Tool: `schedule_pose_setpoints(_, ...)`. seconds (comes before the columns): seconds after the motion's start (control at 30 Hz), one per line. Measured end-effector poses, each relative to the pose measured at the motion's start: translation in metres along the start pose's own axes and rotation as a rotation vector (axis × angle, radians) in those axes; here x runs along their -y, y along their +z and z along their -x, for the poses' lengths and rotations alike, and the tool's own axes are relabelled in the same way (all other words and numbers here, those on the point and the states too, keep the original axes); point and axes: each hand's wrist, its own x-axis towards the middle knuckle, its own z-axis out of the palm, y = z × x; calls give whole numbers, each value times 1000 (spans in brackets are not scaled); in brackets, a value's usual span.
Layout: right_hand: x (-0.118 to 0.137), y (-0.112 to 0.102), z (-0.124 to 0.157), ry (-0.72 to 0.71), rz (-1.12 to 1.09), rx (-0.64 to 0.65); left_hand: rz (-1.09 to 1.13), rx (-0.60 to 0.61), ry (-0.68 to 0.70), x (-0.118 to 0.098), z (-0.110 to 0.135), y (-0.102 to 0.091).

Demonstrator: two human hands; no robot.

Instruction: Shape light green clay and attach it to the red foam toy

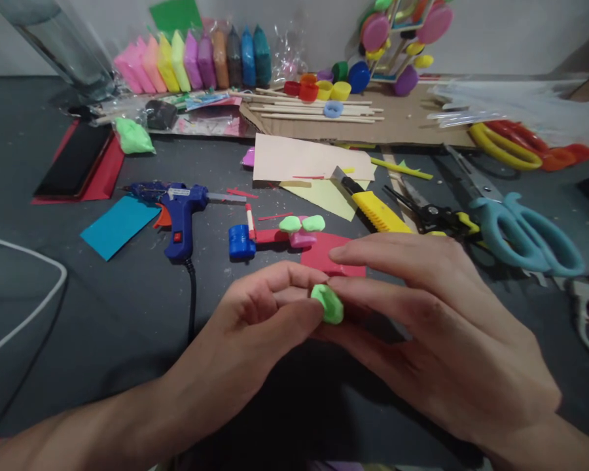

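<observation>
A small lump of light green modelling clay (pixel 330 305) is pinched between both hands, above the near part of the table. My left hand (pixel 262 320) has its thumb pressed against the lump's left side, with fingers curled behind. On the other side, my right hand (pixel 436 327) touches it with the tips of its thumb and a finger, while its index finger stretches out above. Just beyond the hands lies a small craft piece with a red paper part (pixel 336 252), a blue bottle cap (pixel 241 241), and a pink lump (pixel 302 238) topped with two green clay pieces (pixel 302 224).
A blue glue gun (pixel 179 212) lies left of the craft piece. To the right are a yellow box cutter (pixel 380 210), black pliers (pixel 436 216) and blue-handled scissors (pixel 513 226). Several clay packets (pixel 191 62) and wooden sticks (pixel 319 111) line the back.
</observation>
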Motion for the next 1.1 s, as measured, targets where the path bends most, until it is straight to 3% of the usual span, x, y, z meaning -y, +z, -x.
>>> schedule_pose_setpoints(0.1, 1, 2, 1, -16, 1, 26, -27, -36, -18, -1, 2, 0)
schedule_pose_setpoints(0.3, 1, 2, 1, -20, -16, 57, 23, 19, 12, -1, 0, 1)
schedule_pose_setpoints(1.1, 1, -3, 1, 12, -58, 88, -32, -84, 58, -5, 1, 6)
